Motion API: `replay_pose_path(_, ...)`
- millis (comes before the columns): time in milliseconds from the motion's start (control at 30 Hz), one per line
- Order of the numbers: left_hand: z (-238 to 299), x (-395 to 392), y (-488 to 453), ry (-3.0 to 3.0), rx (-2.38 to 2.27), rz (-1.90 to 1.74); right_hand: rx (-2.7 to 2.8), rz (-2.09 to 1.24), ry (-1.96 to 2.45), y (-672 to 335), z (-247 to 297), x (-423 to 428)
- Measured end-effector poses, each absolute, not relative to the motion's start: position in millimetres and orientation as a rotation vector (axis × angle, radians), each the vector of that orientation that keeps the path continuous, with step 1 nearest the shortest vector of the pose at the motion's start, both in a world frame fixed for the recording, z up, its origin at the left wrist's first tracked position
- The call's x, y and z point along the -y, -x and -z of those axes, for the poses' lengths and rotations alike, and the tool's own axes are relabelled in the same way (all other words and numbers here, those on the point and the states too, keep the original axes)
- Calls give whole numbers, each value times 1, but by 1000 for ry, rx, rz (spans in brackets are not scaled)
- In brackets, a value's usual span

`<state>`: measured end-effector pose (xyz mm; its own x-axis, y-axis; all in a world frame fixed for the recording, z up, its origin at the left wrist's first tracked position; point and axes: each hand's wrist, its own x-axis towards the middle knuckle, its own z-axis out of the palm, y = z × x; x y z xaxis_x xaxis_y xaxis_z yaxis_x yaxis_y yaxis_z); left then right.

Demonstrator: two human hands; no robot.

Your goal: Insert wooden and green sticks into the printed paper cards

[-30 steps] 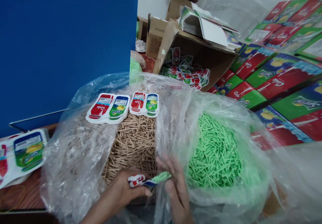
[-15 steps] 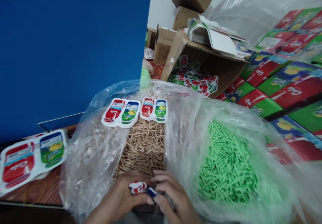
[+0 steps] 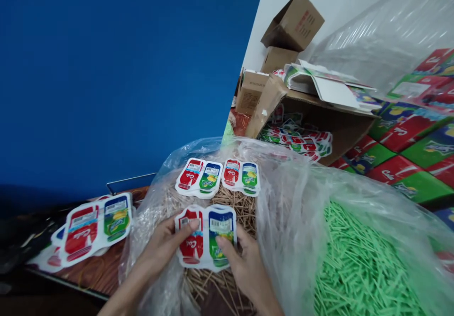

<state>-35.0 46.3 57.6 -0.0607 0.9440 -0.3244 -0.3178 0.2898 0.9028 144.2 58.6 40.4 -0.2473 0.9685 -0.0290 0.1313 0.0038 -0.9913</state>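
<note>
A flat die-cut card [image 3: 206,240] with a red cola picture and a blue-green lemon soda picture lies flat between both hands, facing up. My left hand [image 3: 165,245] grips its left edge, thumb on the red picture. My right hand [image 3: 246,259] grips the right edge, thumb on the green picture; the other fingers are mostly hidden beneath. Below the card are thin brown sticks [image 3: 244,208] in a clear plastic bag [image 3: 149,216]. Two similar cards, a left one [image 3: 199,179] and a right one [image 3: 241,178], rest at the far side of the brown sticks.
More printed cards [image 3: 95,231] lie stacked on the wooden surface at left. Green sticks [image 3: 362,259] fill a plastic bag at right. Behind stand an open carton [image 3: 349,127] of cards and stacked printed boxes [image 3: 393,169]. A blue panel [image 3: 120,70] rises at the back left.
Both hands have risen away from the body. The card, earlier seen bunched up and partly hidden between the fingers, now shows flat and face up. The view has shifted left.
</note>
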Motion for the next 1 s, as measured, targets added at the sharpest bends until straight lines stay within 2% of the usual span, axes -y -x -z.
replay_pose_path(167,-78,-70,53,-623,-1135,-1188,1214,-1699,974,-132,-62,-84)
replay_pose_path(267,-87,-92,52,-772,-1154,-1160,1256,-1702,901,-134,-68,-103)
replay_pose_path(433,-97,-159,31,-1036,-1248,-1106,1371,-1238,1178,-150,-72,-158)
replay_pose_path(667,-98,-254,-22,-1483,-1468,-1048,1454,-812,1588,-183,-77,-227)
replay_pose_path(833,-77,-265,-35,-1749,-1612,-983,1597,-538,1805,-189,-66,-228)
replay_pose_path(1000,-67,-251,-28,-1993,-1684,-952,1705,-228,1778,-181,-64,-213)
